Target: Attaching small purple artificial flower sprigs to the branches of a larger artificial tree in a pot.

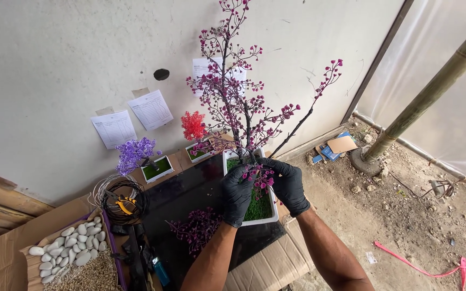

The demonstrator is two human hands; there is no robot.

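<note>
A white rectangular planter (269, 211) is sitting on the table (190, 191), with a tall beaded tree (233, 102) standing in its far end. The left hand (237, 195) and right hand (288, 186) are meeting over it, each closing its grip on the low branches. Behind and to the left, two smaller potted trees (141, 156) are standing against the wall (55, 64). Left of the planter a wire coil (118, 199) is lying with pliers (124, 203) on it; nearer, a box of pebbles (74, 248) is sitting.

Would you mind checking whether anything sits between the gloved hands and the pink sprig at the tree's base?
Nothing visible does. The left hand and right hand already close around the pink sprig above the white tray, by the trunk.
</note>
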